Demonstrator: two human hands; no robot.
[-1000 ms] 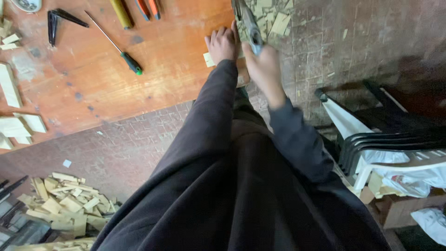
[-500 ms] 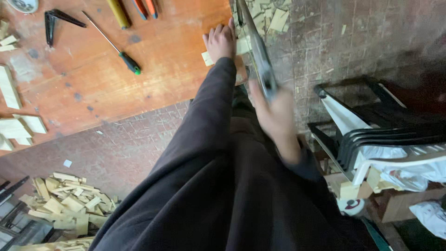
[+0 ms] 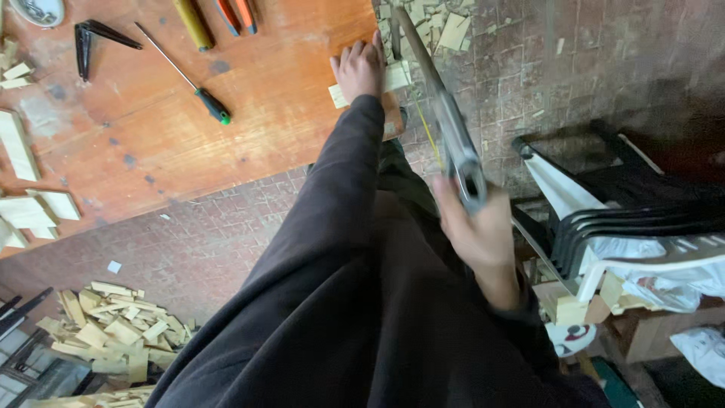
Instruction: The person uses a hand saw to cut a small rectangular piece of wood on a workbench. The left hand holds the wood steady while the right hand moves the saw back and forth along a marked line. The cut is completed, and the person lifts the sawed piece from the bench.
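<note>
Handsaw [image 3: 442, 113] runs from the table's edge at 12 o'clock down toward picture centre, its grey handle wrapped in the right hand [image 3: 476, 230], whose fingers curl tight around the grip. Left hand [image 3: 359, 69] lies flat at 12 o'clock, fingers spread narrowly on a small pale wood piece [image 3: 393, 79] at the corner of the orange wooden table [image 3: 249, 128]. A green-handled screwdriver [image 3: 185, 75] lies at 10 o'clock, and stacked white plastic chairs [image 3: 627, 227] stand at 3 o'clock.

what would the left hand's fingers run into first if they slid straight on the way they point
Probably the loose pale wood offcuts on the tiled floor, just past the table edge; the left hand lies flat on a pale wood piece. Depth is unclear.
</note>
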